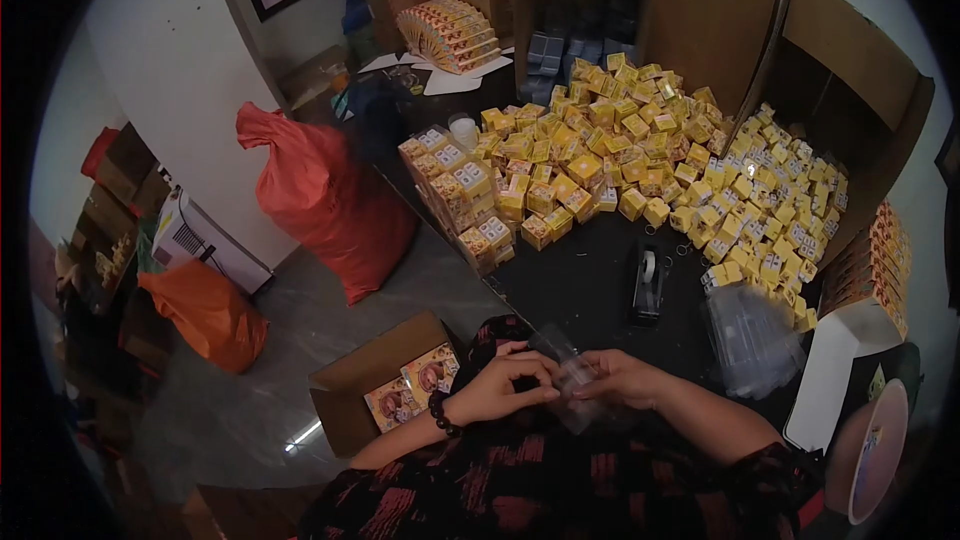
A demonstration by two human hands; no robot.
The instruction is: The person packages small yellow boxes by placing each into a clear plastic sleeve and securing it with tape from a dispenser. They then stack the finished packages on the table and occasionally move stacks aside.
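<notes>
Where the black table (580,270) fills the middle of the frame, open cartons (850,50) are stood on their sides along its upper right edge, so that a heap of yellow boxes (640,155) lies before their mouths, within reach. A red bag (320,190) and an orange bag (205,310) are set on the floor at the left, off the table. A floor carton (350,380) at lower centre is turned open side up, and printed packs are seen inside. A stack of clear sleeves (750,340) and a tape dispenser (648,285) are laid just above the hands. At lower centre a clear sleeve (572,377) is pinched between the left hand (500,387) and the right hand (620,380). Only the fingertips are closed on its edges, seemingly so that the thin plastic is not crushed.
</notes>
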